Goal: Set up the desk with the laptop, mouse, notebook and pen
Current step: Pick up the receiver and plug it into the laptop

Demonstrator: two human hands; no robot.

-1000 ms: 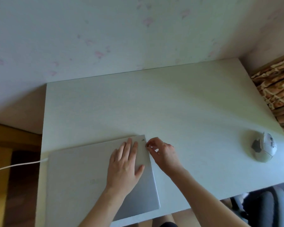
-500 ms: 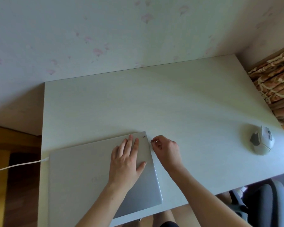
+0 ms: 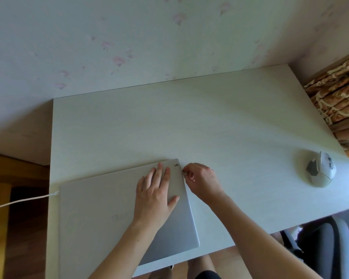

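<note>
A closed silver laptop [image 3: 101, 208] lies at the desk's front left. My left hand [image 3: 153, 194] rests flat on its lid with the fingers spread. My right hand [image 3: 201, 182] is just to the right of the lid. Its fingertips pinch a small metallic plug [image 3: 183, 173] against the laptop's right edge, near the far corner. A white and grey mouse [image 3: 320, 170] sits alone near the desk's right edge, well away from both hands. No notebook or pen is in view.
The pale desk [image 3: 189, 121] stands against a flowered wall. A white cable [image 3: 22, 201] runs from the laptop's left side off the desk. A dark chair [image 3: 326, 244] is at the front right, and patterned fabric [image 3: 338, 97] hangs beyond the right edge.
My right hand's fingertips drew slightly off the laptop's right edge, then came back against it. My left hand stayed flat on the lid.
</note>
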